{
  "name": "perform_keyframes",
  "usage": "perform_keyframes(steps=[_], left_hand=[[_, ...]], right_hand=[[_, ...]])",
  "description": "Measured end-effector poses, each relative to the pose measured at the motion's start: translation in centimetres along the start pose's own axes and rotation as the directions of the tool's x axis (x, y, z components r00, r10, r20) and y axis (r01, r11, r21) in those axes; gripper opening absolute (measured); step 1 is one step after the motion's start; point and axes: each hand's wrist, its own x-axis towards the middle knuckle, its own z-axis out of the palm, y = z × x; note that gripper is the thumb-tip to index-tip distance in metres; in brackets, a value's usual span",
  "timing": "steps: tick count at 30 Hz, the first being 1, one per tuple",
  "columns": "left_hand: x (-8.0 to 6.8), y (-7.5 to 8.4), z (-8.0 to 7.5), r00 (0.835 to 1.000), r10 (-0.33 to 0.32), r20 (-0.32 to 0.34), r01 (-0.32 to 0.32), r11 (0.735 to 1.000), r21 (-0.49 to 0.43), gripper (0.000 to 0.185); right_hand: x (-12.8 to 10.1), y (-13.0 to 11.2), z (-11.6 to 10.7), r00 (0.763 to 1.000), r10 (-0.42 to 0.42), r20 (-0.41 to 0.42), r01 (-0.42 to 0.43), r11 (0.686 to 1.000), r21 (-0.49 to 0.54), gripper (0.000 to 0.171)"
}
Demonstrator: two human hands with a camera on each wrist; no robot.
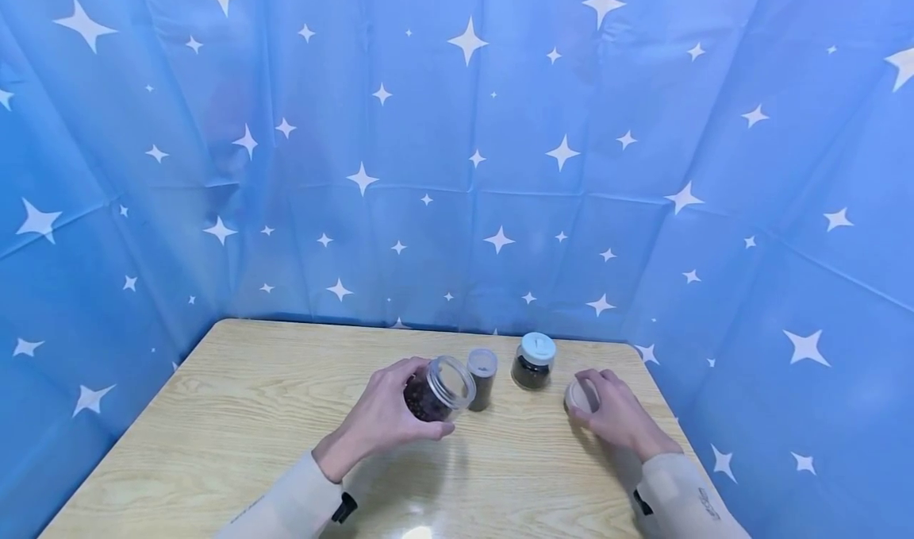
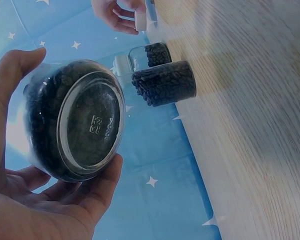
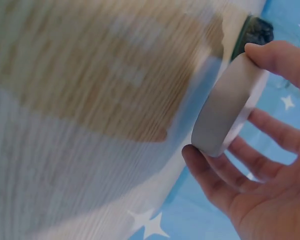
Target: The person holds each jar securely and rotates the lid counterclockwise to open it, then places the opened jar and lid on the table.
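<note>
Fingers of the left hand [image 1: 385,420] curl around an uncapped, tilted jar of coffee beans [image 1: 437,390] that could spill, while right-hand fingers [image 3: 225,175] pinch its white lid [image 3: 229,112] just beside 2 standing jars.

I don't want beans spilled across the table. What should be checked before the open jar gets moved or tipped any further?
1. Left hand grips the open jar firmly: ok, thumb and fingers wrap it.
2. Jar mouth uncovered: ok, no lid on it.
3. Jar level: not ok, tilted, mouth facing the small jar.
4. White lid in the right hand: ok, pinched at its rim.
5. Lidded jar closed and upright: ok.
6. Small jar covered: cannot tell.
</note>
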Motion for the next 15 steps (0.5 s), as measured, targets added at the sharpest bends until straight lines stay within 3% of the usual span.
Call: perform_keyframes(steps=[15], left_hand=[[0.0, 0.2, -0.4, 1.000, 0.015, 0.005, -0.015, 1.000, 0.004, 0.075]], right_hand=[[1.5, 0.6, -0.1, 0.998, 0.013, 0.067, -0.010, 0.999, -0.045, 0.066]])
